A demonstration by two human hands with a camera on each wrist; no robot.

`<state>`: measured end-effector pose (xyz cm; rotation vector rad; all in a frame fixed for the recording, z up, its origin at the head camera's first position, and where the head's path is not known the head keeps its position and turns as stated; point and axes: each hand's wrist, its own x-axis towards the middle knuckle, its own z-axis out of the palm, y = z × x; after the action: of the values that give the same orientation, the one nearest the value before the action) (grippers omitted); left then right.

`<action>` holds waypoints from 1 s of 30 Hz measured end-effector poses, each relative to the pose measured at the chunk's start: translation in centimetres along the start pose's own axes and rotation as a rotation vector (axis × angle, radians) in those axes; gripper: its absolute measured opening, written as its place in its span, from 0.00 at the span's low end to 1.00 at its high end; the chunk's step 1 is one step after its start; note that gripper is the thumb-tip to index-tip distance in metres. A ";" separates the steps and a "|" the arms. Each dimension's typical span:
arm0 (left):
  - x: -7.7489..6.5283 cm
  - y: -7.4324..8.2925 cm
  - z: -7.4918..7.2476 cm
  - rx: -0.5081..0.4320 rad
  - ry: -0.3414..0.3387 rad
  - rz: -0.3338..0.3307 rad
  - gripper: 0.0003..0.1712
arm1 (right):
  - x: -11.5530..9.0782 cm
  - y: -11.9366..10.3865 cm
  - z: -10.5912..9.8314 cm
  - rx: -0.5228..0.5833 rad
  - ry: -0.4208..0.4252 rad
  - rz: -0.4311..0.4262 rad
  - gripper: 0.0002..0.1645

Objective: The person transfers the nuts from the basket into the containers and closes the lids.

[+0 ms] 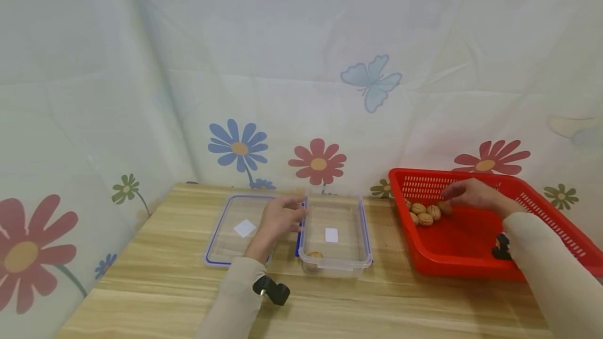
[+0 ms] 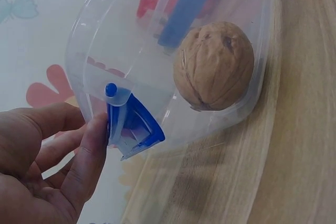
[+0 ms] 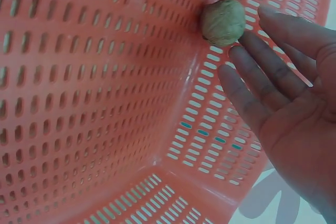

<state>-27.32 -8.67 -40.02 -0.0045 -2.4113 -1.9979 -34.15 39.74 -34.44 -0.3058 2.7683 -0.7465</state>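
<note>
A clear plastic food container (image 1: 337,263) stands on the table with one walnut (image 2: 214,66) inside. At its left side my left hand (image 1: 281,217) pinches the edge by a blue latch (image 2: 134,124), between thumb and fingers. My right hand (image 1: 473,195) reaches into a red plastic basket (image 1: 464,263), fingers spread and slightly bent. Its fingertips are right beside a walnut (image 3: 223,22) and hold nothing; whether they touch it I cannot tell. Several more walnuts (image 1: 425,218) lie together in the basket's left part.
A clear lid (image 1: 225,242) with a blue seal lies flat left of the container, partly under the left hand. The wooden table (image 1: 155,276) meets a flowered curtain (image 1: 282,93) at the back. Slotted walls rise around the basket.
</note>
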 end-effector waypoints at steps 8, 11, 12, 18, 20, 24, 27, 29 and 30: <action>0.1 0.0 0.1 0.005 -0.006 0.008 0.24 | 0.2 0.0 0.1 -0.003 -0.017 0.013 0.29; 0.1 0.1 0.1 0.003 -0.007 0.007 0.24 | 0.2 -0.1 0.2 -0.001 -0.022 0.026 0.25; 0.0 0.1 0.1 0.001 -0.007 0.007 0.24 | 0.3 0.0 0.2 0.000 -0.023 0.027 0.24; -0.1 0.1 0.1 -0.011 -0.003 0.008 0.23 | 0.7 0.6 0.3 -0.008 -0.057 -0.001 0.22; -0.1 0.1 0.1 -0.014 -0.003 0.004 0.23 | 0.7 0.6 0.3 -0.007 -0.074 -0.001 0.23; -0.1 0.0 0.1 -0.015 0.000 0.000 0.23 | 0.4 0.4 0.3 -0.005 -0.096 0.011 0.24; -0.1 0.0 0.1 -0.014 -0.001 0.004 0.23 | 0.3 0.1 0.3 -0.009 -0.096 0.024 0.24; -0.2 0.0 0.0 -0.013 0.001 0.007 0.23 | 0.4 0.1 0.3 -0.012 -0.096 0.029 0.24; -0.2 0.0 0.0 -0.015 0.003 0.007 0.23 | 0.5 0.1 0.3 -0.012 -0.096 0.031 0.24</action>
<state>-27.11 -8.69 -40.05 -0.0097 -2.3916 -2.0114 -34.53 39.53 -34.84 -0.2922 2.6820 -0.6887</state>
